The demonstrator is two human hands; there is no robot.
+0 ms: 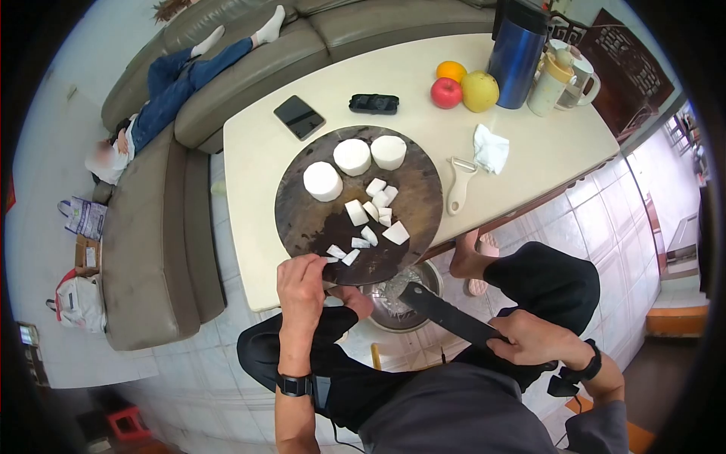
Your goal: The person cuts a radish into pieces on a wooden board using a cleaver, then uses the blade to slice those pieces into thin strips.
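Note:
My right hand [525, 338] is closed round the handle of a dark knife [450, 316], whose blade points left over a metal bowl [412, 321] below the table edge. At the lower left edge of a round dark cutting board [302, 219], the fingers of my left hand [301, 284] are pinched together by a small white piece [331, 259]; whether they hold it is hard to tell. Three thick white cylinders [352, 157] stand at the board's far side. Several white chunks [355, 213] are scattered over its middle and lower part.
On the table [253, 189] lie a phone [299, 117], a black case [373, 104], a peeler [458, 189] and a white cloth [491, 149]. Fruit [479, 91], a blue flask [517, 57] and a jug stand behind. A person [162, 106] lies on the sofa.

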